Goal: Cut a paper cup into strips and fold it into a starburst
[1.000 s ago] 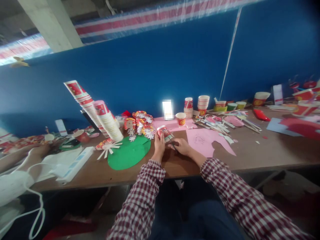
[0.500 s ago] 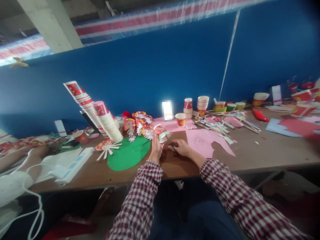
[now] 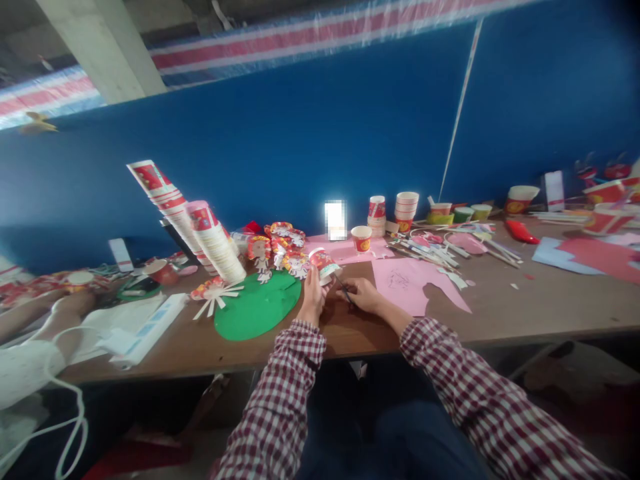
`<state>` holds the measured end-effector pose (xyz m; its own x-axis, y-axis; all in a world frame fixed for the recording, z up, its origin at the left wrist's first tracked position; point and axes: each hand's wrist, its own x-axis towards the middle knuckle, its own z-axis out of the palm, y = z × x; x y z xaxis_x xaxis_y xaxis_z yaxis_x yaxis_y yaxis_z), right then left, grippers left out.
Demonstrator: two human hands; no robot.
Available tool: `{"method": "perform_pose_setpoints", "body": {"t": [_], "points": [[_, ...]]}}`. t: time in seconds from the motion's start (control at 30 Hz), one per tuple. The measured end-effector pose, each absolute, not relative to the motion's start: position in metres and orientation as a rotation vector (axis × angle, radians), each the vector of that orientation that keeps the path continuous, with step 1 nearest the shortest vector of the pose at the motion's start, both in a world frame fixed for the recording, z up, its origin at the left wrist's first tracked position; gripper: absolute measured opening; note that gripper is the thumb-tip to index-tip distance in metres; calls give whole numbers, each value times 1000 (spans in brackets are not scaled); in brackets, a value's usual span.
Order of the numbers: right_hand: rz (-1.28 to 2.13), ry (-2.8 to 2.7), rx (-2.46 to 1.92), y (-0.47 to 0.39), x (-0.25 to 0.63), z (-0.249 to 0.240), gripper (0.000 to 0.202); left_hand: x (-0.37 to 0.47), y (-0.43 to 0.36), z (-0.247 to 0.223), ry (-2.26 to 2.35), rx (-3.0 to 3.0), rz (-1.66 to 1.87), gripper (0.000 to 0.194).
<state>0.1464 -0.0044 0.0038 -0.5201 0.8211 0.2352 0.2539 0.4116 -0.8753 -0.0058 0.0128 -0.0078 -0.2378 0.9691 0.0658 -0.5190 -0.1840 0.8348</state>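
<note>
A cup [image 3: 323,260] sits tilted in the left hand [image 3: 311,297] of a person in a checked shirt [image 3: 283,393], the fingers wrapped around its side with little gap showing. The right hand [image 3: 366,295], its fingers curled in tight, grips a slim dark tool [image 3: 347,295], too small to identify, with the tip just beside the cup's lower edge; whether the two touch is impossible to tell. The cup is held over the near middle of a long brown worktop [image 3: 500,300], between a green oval sheet [image 3: 257,313] and a pink sheet [image 3: 400,287] bearing dark scribbles. Paper figures [image 3: 259,250] cluster behind the oval, near a fan of white strips [image 3: 220,298] and a tall cup stack [image 3: 220,247] leaning left. Farther back, a single upright cup [image 3: 361,239] stands on more pink paper [image 3: 383,252], two short stacks [image 3: 407,212] rise just beyond, and pens and sticks [image 3: 430,252] lie strewn to the right, short of a glossy red object [image 3: 523,231] and a red sheet [image 3: 605,257] overlapping a blue one. At far left, a co-worker's hand [image 3: 75,303] reaches over the worktop near a white power strip [image 3: 153,333]. A blue partition [image 3: 320,133] backs the scene, with striped sheeting [image 3: 300,47] and a pale pillar [image 3: 103,47] above.
</note>
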Motion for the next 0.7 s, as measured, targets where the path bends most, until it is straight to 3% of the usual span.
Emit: {"method": "perform_pose_setpoints", "body": {"t": [0.7], "points": [[1152, -1986, -922, -9, 146, 8, 34, -15, 13, 0, 791, 570, 1726, 34]]}}
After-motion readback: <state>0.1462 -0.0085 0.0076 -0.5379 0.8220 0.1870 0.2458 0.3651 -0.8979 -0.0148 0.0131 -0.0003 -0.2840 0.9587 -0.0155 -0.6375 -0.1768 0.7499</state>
